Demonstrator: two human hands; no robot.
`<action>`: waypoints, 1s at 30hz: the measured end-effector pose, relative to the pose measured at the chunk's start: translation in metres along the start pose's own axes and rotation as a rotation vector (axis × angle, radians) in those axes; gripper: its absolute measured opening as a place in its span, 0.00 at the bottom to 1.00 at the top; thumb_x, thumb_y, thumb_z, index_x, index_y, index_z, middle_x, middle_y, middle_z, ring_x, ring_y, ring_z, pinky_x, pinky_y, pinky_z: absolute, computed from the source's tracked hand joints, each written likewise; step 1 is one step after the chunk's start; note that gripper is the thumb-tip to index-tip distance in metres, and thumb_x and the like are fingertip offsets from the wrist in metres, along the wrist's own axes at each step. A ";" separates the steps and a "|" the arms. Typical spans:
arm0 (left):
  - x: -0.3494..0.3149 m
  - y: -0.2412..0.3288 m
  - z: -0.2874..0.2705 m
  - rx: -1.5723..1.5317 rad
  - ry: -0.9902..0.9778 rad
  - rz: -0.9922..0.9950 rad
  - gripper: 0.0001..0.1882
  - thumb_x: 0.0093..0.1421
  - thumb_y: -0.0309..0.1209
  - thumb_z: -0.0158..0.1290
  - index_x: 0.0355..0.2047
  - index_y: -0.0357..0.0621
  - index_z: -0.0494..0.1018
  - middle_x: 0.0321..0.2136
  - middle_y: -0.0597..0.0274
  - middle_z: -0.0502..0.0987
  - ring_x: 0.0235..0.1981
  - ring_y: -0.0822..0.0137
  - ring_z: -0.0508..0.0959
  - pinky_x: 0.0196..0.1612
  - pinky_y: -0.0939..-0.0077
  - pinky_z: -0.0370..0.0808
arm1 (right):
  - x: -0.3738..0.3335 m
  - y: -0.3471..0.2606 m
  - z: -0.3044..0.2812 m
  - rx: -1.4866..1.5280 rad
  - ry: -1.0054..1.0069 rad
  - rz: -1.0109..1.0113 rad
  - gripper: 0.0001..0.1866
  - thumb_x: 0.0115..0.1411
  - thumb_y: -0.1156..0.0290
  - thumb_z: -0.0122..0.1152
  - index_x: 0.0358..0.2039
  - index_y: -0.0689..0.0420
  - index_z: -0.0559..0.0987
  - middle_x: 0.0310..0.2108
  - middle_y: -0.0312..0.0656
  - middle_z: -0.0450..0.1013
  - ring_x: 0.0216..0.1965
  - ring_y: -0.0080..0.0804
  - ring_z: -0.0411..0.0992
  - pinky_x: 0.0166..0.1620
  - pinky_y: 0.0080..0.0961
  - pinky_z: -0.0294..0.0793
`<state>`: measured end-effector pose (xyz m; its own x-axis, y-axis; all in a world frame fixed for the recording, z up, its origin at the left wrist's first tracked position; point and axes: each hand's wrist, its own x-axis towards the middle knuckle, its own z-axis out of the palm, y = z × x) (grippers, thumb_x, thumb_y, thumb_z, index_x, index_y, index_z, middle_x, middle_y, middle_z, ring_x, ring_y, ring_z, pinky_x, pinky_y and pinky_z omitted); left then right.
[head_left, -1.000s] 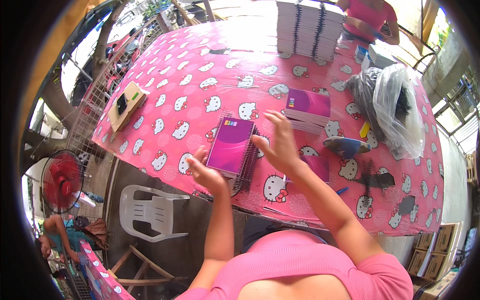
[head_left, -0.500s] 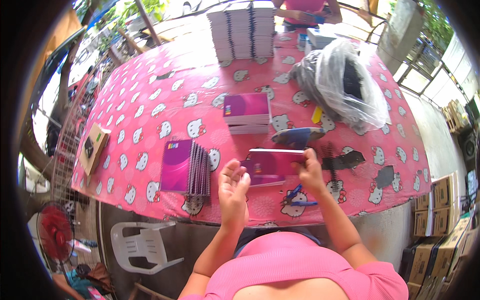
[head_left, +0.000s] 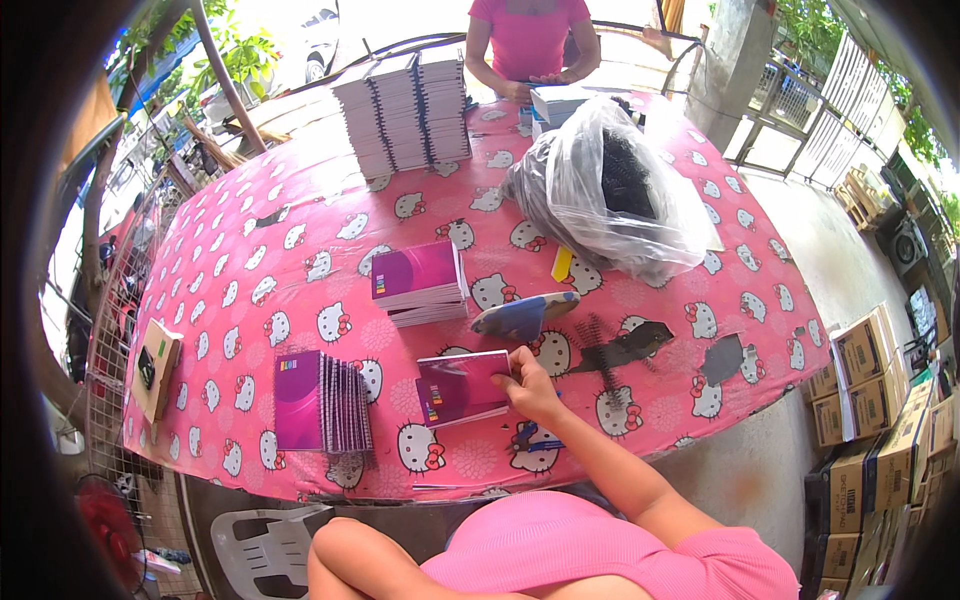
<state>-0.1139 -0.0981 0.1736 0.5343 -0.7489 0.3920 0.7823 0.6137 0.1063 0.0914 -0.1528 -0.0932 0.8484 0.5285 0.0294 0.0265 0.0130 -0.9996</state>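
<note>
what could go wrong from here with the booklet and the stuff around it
The right hand grips the purple booklet only near its right edge, so the booklet might slip or swing askew. The blue pens lie close to that hand and could get knocked aside. The tall stacks of spiral-bound books stand high, so a hard bump might topple them.

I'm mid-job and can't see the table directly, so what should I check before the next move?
1. Right hand gripping the purple notebook by its right edge: ok.
2. Left hand in view: not ok.
3. Number of notebooks in the grip: cannot tell.
4. Spiral-bound stack apart from the held notebook: ok.
5. Area beside the right wrist free of clutter: not ok, blue pen-like items lie there.
</note>
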 end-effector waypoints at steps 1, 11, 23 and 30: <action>0.016 0.013 0.010 0.044 0.090 0.027 0.25 0.60 0.15 0.51 0.56 0.29 0.57 0.50 0.53 0.65 0.52 0.67 0.70 0.53 0.76 0.71 | 0.000 0.006 -0.011 0.001 0.028 0.000 0.11 0.59 0.79 0.61 0.35 0.58 0.66 0.27 0.32 0.68 0.27 0.15 0.63 0.30 0.18 0.64; 0.004 0.022 -0.014 0.147 -0.037 -0.028 0.28 0.55 0.12 0.54 0.55 0.29 0.58 0.53 0.49 0.59 0.57 0.63 0.64 0.54 0.71 0.69 | 0.001 0.002 -0.011 0.003 0.027 0.012 0.12 0.58 0.77 0.63 0.34 0.58 0.66 0.25 0.33 0.68 0.27 0.16 0.63 0.31 0.19 0.64; -0.031 0.129 -0.113 1.941 1.060 0.227 0.24 0.63 0.35 0.47 0.54 0.30 0.58 0.50 0.46 0.60 0.51 0.52 0.61 0.51 0.51 0.57 | 0.007 -0.008 -0.014 0.074 0.004 0.009 0.14 0.53 0.79 0.67 0.29 0.56 0.67 0.22 0.26 0.63 0.24 0.13 0.57 0.27 0.17 0.59; -0.069 0.125 -0.236 2.612 1.771 -0.603 0.38 0.64 0.49 0.41 0.67 0.37 0.47 0.68 0.44 0.46 0.70 0.49 0.42 0.65 0.31 0.37 | 0.010 -0.032 -0.023 -0.855 0.016 -0.201 0.16 0.50 0.73 0.67 0.39 0.62 0.74 0.43 0.56 0.70 0.46 0.53 0.68 0.48 0.44 0.69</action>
<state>0.0224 -0.0288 -0.0556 0.9682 0.2496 -0.0194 0.2503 -0.9661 0.0626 0.1111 -0.1675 -0.0611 0.7920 0.5728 0.2114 0.5581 -0.5389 -0.6310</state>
